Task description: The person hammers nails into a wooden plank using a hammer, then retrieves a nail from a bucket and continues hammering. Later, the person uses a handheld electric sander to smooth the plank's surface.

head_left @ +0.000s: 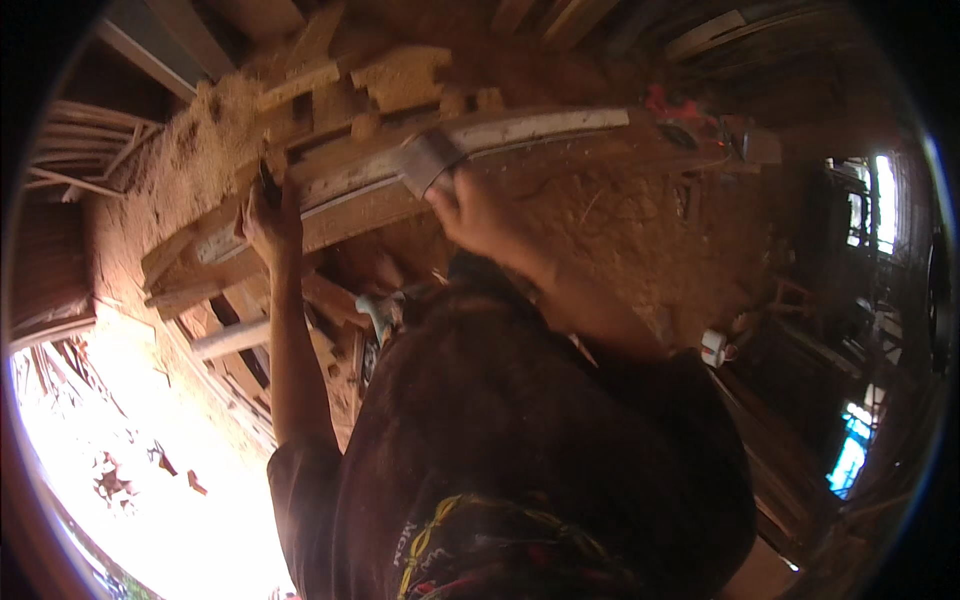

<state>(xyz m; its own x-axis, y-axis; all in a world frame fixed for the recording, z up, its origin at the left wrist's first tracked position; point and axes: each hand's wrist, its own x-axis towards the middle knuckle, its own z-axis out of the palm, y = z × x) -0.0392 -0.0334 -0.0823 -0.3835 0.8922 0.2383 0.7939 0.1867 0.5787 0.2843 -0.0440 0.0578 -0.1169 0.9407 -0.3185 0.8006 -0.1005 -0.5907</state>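
A long wooden beam (pixel 360 210) lies across the bench in front of me, with a pale strip along its upper face. My left hand (pixel 270 222) is closed at the beam's left part, around a dark, narrow tool (pixel 267 180) whose tip points away from me; its exact kind is unclear. Over the middle of the beam, my right hand (pixel 480 215) grips a dark, blocky, mallet-like tool (pixel 432 160). The right-hand fingers are partly blurred, and any handle is hidden by the hand.
Sawdust and wood offcuts (pixel 405 75) lie beyond the beam. A red machine or tool (pixel 675 105) sits near its right end. Below the left part are loose boards (pixel 232 338) and a pale greenish tool (pixel 375 315). Bright daylight floods the lower left.
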